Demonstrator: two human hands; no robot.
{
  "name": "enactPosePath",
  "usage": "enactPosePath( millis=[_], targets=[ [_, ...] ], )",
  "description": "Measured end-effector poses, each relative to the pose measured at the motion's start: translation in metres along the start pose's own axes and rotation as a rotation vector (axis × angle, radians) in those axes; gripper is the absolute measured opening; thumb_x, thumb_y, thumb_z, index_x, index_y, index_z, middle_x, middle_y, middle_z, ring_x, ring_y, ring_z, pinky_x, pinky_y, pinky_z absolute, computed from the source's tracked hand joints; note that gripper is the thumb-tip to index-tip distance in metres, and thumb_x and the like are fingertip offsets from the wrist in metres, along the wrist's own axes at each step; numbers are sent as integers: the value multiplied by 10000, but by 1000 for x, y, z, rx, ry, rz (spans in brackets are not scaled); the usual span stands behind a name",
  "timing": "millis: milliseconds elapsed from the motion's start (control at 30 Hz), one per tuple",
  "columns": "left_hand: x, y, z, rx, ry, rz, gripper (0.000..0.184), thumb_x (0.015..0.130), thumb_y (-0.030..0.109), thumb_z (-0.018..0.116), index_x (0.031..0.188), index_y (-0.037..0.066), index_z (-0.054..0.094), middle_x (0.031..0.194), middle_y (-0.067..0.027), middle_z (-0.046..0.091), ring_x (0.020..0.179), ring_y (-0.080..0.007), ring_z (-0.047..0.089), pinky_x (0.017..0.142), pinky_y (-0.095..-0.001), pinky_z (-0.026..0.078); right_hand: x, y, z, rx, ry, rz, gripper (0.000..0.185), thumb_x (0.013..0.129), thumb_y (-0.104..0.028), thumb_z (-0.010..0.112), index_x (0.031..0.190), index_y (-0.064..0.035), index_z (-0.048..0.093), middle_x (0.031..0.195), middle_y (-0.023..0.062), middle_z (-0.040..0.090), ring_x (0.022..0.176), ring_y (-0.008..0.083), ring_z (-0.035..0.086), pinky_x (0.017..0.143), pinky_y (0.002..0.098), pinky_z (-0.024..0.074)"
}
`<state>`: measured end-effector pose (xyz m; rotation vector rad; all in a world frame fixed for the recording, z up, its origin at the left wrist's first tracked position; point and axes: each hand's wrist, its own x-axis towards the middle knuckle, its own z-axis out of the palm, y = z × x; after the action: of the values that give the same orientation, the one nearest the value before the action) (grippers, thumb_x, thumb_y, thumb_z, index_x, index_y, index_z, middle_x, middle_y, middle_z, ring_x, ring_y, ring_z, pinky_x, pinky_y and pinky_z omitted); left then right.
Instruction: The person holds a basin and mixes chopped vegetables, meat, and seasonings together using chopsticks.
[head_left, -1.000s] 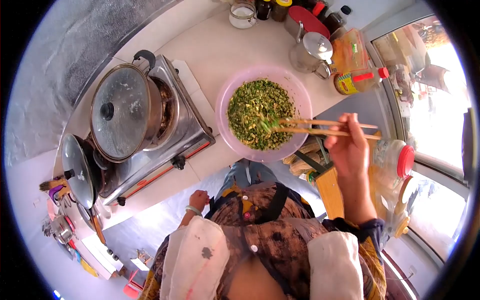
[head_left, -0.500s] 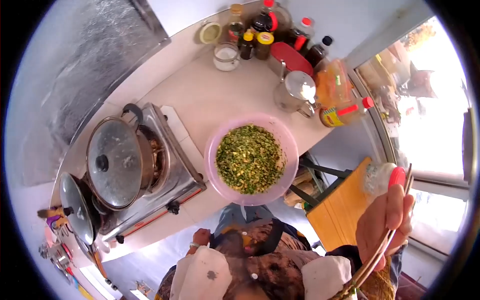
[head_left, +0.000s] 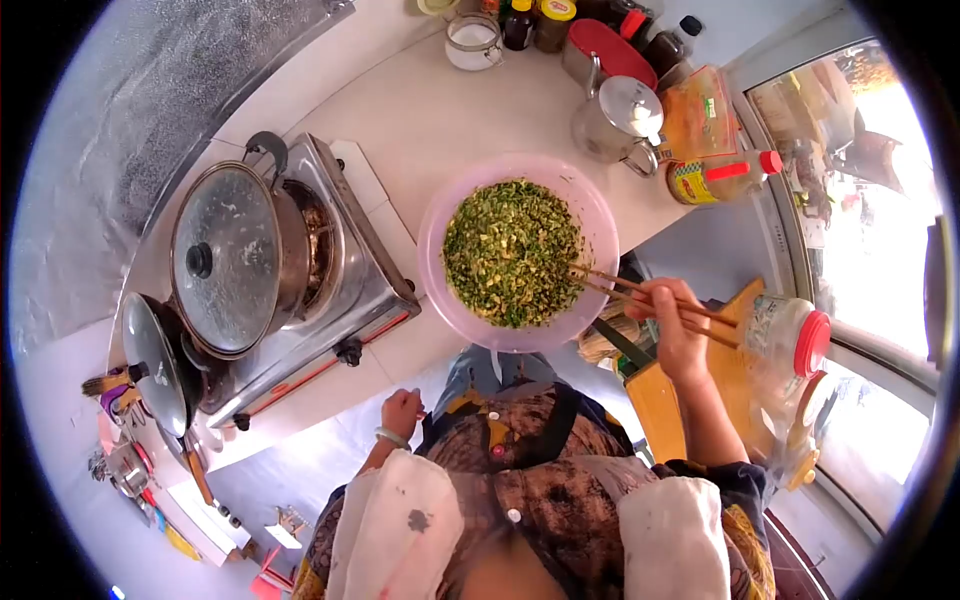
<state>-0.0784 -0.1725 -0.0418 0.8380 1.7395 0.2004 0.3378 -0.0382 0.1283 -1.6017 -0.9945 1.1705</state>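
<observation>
A pair of long wooden chopsticks [head_left: 640, 296] is held in my right hand [head_left: 676, 330], the fingers closed around the upper part. Their tips reach the right side of a chopped green and yellow filling [head_left: 512, 250]. That filling sits in a wide pale pink bowl [head_left: 437, 285] at the counter's front edge. Down by my body, below and left of the bowl, my left hand [head_left: 403, 412] is curled closed and touches neither bowl nor chopsticks; I see nothing in it.
Left of the bowl stands a gas stove [head_left: 365, 290] bearing a lidded pot [head_left: 228, 262]. A lidded pan [head_left: 155, 365] is nearer the left edge. Behind the bowl are a metal pitcher [head_left: 612, 120], a sauce bottle [head_left: 722, 178] and a glass jar [head_left: 473, 42]. A red-lidded jar [head_left: 785, 335] stands right.
My right hand has swung from the far right toward the bowl, bringing the chopstick tips to the filling. The view has shifted, and my left hand has risen slightly, still closed.
</observation>
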Motion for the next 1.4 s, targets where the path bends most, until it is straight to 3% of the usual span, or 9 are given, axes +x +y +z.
enactPosePath(
  millis=[167,367,467,667,800,900,967,1100,1400],
  targets=[
    [-1,67,1,-340,-65,71,246,926,199,518,833,-18,588,696,-87,613,625,-159,614,570,-283,510,13,29,20,-566,-26,-302,140,906,-77,514,995,-12,601,881,150,631,781,229,634,720,293,491],
    [9,143,17,-380,-109,355,406,941,172,498,1295,13,381,1017,-130,591,821,-184,616,719,-293,511,42,81,75,-263,90,-231,139,900,-71,521,978,-13,621,846,143,641,770,232,637,719,293,492],
    [24,156,15,-414,-140,321,447,931,148,512,1327,24,346,1029,-125,589,852,-183,611,732,-290,507,30,54,86,-151,-19,-267,146,902,-72,518,983,-5,618,841,140,646,770,232,639,708,292,495],
    [38,164,16,-468,-148,235,430,922,134,520,1309,21,370,985,-105,591,835,-174,602,723,-293,507,-6,16,88,-301,-248,-540,156,842,33,558,991,8,595,907,164,639,784,242,653,663,299,531],
    [43,168,19,-491,-177,240,268,904,97,529,1145,2,461,905,-103,602,757,-166,605,668,-285,512,-10,27,118,-232,-388,-548,191,813,58,561,988,-10,597,889,184,626,763,322,631,671,333,516],
    [52,163,20,-496,-198,220,188,900,93,537,1063,16,484,892,-95,599,753,-164,601,657,-289,516,19,67,124,-290,-342,-682,220,812,46,573,1017,-23,606,885,155,631,753,304,629,658,323,513],
    [54,157,20,-550,-213,232,170,900,97,547,1049,33,493,893,-83,595,759,-162,597,660,-297,516,25,65,112,-109,-243,-356,159,861,-15,571,1008,-31,631,894,119,652,763,201,634,688,276,501],
    [49,158,26,-549,-236,193,142,896,85,548,1007,18,490,878,-96,600,751,-172,611,672,-300,533,27,35,78,-91,-144,-166,143,916,-78,526,1002,-15,621,884,89,657,791,154,638,702,262,500],
    [26,158,47,-644,-283,129,142,885,76,568,961,-17,492,879,-125,626,776,-190,643,675,-288,557,38,87,54,-241,72,-171,199,925,-154,531,1023,-4,617,876,90,649,754,141,622,699,246,487]
  ],
)
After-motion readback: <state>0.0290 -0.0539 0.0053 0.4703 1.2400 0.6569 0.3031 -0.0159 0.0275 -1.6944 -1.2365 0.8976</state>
